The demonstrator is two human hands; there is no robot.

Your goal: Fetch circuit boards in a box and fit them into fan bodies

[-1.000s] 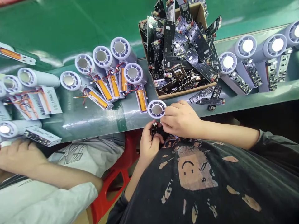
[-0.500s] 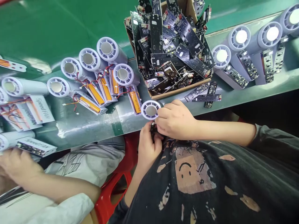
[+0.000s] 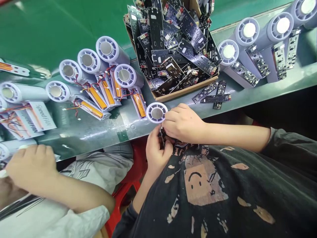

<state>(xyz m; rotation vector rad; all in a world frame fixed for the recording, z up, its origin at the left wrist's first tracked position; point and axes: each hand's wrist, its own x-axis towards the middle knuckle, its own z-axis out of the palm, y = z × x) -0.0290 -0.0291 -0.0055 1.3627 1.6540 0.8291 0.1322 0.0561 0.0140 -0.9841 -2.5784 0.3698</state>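
Observation:
At the table's front edge is a lilac fan unit [image 3: 157,113] with its round metal disc facing up. My left hand [image 3: 158,148] is closed around the lower part of this unit, where a black circuit board [image 3: 162,135] shows between the fingers. My right hand [image 3: 182,124] is bent over the right side of the same unit, its fingertips pressed together close to the board. What the right fingertips hold is hidden. Just left of the unit lies another fan unit with an orange battery [image 3: 139,104].
A cardboard box [image 3: 184,90] heaped with circuit boards stands behind my hands. Loose boards [image 3: 215,98] lie right of it. More fan units stand left and at far right [image 3: 228,53]. A co-worker's hand [image 3: 33,168] is at lower left.
The view has shifted slightly, so the box and fan units sit further left. My hands keep about the same hold. The co-worker's hand has moved right over the fan unit there.

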